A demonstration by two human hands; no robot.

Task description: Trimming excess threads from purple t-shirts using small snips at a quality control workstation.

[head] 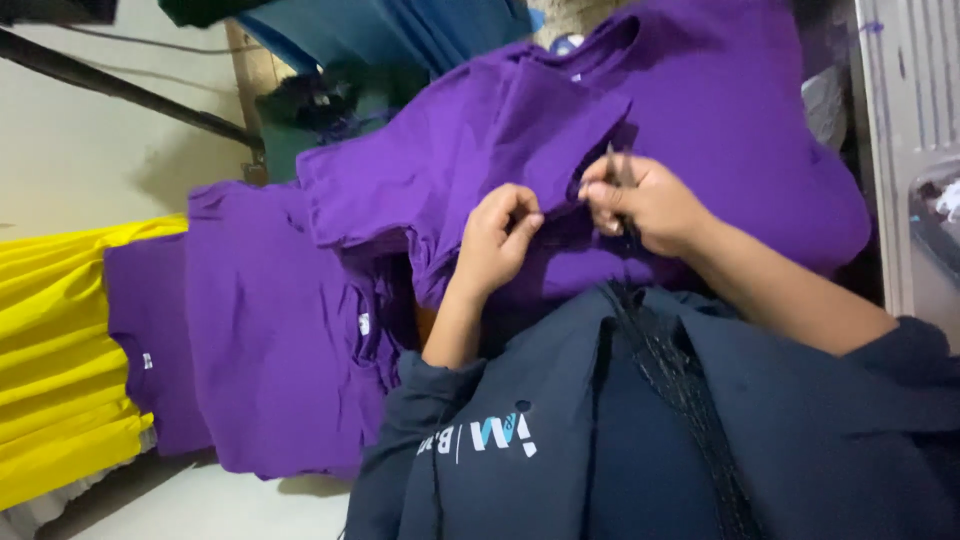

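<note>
Two hands (500, 240) (645, 205) — one snips (618, 172), several purple shirts (270, 330).

Lighting's pretty dim & flat here, prob indoor light from overhead, no hard glare anywhere. The purple cotton t-shirt (700, 110) I'm working on stays saturated, but its folds go nearly black in the creases. My left hand (497, 240) and right hand (645, 205) are a bit soft w/ motion blur, esp the thin dark tool (620, 175) I'm pinching. My dark navy sweatshirt (620, 440) swallows detail up close. The yellow fabric stack (60, 350) is the brightest spot. A soft shadow sits on the cream wall (100, 150). Whole view's tilted.
</note>
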